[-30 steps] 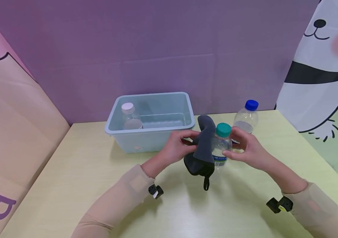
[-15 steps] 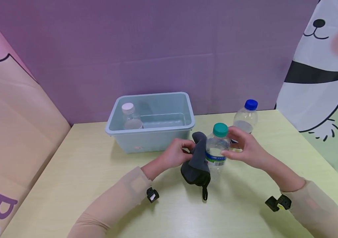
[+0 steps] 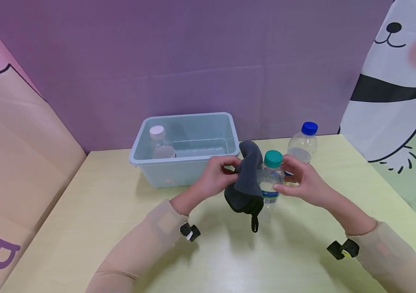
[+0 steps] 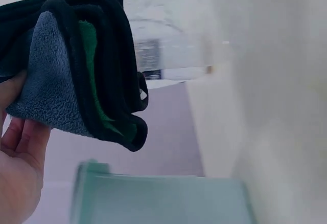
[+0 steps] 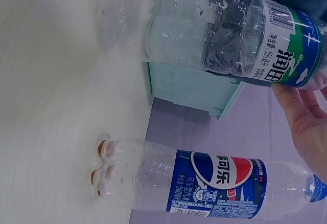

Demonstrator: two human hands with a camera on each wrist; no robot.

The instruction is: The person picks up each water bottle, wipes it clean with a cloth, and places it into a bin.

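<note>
My left hand (image 3: 217, 177) grips a folded dark grey towel (image 3: 250, 175) with black edging and a hanging loop. In the left wrist view the towel (image 4: 53, 81) shows a green inner fold, pinched between thumb and fingers. The towel lies along the left side of a clear plastic bottle (image 3: 269, 183) with a green cap, partly covering it in the head view. My right hand (image 3: 307, 183) holds this bottle upright from the right, thumb and fingers about its upper half. In the right wrist view, the bottle (image 5: 278, 42) has a green and blue label, and its base hangs over its reflection.
Behind my right hand a clear bottle with a blue cap (image 3: 303, 144) stands on the table (image 3: 94, 211); its label (image 5: 217, 185) is blue and red. A light blue bin (image 3: 184, 160) sits at the back, holding a white-capped bottle (image 3: 162, 144).
My left hand slid the towel down along the bottle's side, then back up. The bottle shifted slightly left and returned a little to the right, with my right hand keeping its hold.
</note>
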